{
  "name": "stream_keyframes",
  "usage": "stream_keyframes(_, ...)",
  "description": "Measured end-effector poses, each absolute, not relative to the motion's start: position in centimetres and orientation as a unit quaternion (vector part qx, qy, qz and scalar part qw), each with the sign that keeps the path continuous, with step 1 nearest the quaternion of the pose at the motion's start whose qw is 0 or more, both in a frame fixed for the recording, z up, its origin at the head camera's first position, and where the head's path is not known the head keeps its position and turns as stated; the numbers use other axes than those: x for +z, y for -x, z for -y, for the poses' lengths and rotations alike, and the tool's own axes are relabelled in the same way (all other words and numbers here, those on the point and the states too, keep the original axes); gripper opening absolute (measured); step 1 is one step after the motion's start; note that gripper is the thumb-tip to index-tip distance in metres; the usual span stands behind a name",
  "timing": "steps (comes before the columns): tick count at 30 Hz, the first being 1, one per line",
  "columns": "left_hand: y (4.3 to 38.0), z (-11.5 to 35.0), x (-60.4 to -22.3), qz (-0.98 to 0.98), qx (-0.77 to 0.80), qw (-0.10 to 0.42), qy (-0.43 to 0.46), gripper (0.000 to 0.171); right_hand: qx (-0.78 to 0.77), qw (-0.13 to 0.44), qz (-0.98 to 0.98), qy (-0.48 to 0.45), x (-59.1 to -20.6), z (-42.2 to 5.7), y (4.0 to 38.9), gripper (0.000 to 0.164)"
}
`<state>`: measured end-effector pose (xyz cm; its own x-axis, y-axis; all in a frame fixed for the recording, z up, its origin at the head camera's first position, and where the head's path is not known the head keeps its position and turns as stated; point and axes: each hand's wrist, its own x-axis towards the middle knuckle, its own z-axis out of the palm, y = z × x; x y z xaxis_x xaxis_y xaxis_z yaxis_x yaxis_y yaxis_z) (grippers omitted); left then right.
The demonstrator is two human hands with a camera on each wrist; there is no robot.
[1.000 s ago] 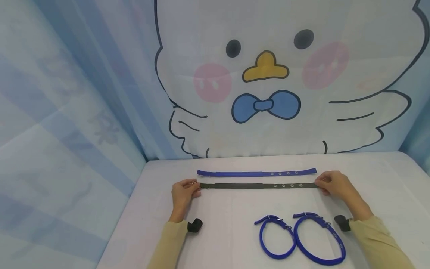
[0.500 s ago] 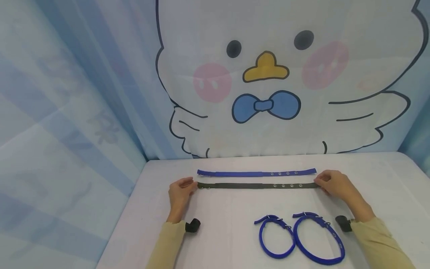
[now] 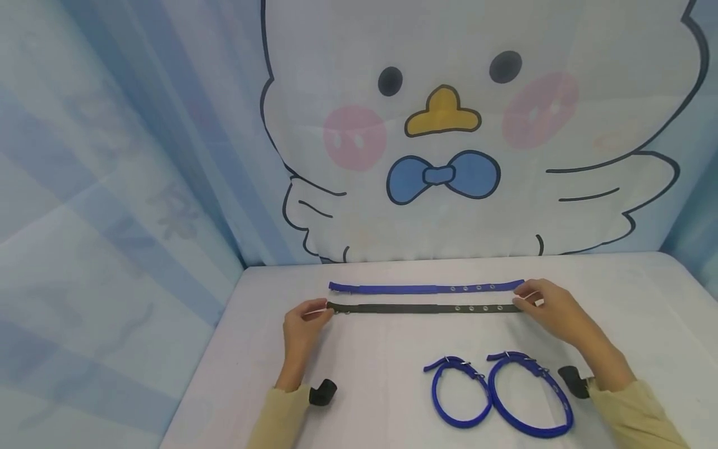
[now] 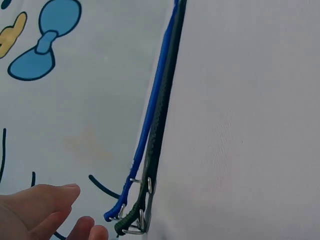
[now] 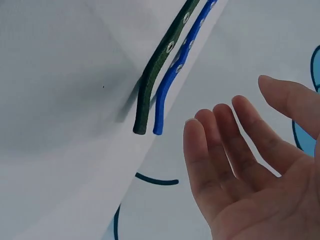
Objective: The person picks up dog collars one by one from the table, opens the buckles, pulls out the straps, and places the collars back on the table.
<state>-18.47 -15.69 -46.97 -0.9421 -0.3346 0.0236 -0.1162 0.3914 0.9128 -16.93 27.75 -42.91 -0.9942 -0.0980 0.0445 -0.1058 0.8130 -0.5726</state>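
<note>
A dark green collar (image 3: pixel 399 308) with a row of metal eyelets lies stretched straight across the table, parallel to a blue collar (image 3: pixel 399 290) just behind it. My left hand (image 3: pixel 303 327) is beside the green collar's buckle end. In the left wrist view, its fingers stand apart from the metal buckle (image 4: pixel 135 227). At the eyelet end is my right hand (image 3: pixel 561 315), its fingers loosely bent. The right wrist view shows that hand (image 5: pixel 250 165) holding nothing, with the free tips of the green collar (image 5: pixel 145 100) and blue collar (image 5: pixel 161 105) away from the fingers.
Two more blue collars, a smaller loop (image 3: pixel 461 425) and a larger loop (image 3: pixel 538 431), lie buckled side by side nearer the front. Behind the white table (image 3: pixel 252 349) hangs a curtain (image 3: pixel 449 231) with a cartoon bird.
Both hands have let go of the green collar's ends. The right hand's fingers have risen and spread slightly. The green collar has stayed nearly in place.
</note>
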Motion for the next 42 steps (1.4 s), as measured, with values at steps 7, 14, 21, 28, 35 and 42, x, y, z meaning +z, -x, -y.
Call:
stream_keyframes(7,16.8,14.0,-46.6,0.832,-0.54,0.09,-0.088,0.025,0.312,0.019,0.947,-0.075,-42.7,-25.8,15.3,0.025)
stream_keyframes(14,15.4,12.2,-46.2,0.836,-0.541,0.078,-0.044,0.024,0.307,0.01,0.946,-0.101,-42.7,-24.2,13.8,0.027)
stream_keyframes(21,14.2,10.0,-46.7,0.843,-0.537,0.039,-0.014,0.024,0.308,-0.019,0.943,-0.126,-43.3,-22.7,13.1,0.027)
stream_keyframes(28,13.1,8.2,-47.2,0.83,-0.557,-0.007,0.012,0.023,0.331,-0.071,0.933,-0.118,-43.7,-21.4,12.4,0.032)
stream_keyframes(35,12.3,6.0,-47.3,0.829,-0.557,-0.042,0.037,0.022,0.344,-0.115,0.926,-0.108,-44.0,-20.3,12.0,0.036)
stream_keyframes(42,11.7,4.3,-47.6,0.826,-0.556,-0.065,0.063,0.023,0.346,-0.137,0.919,-0.133,-44.2,-19.8,11.7,0.036)
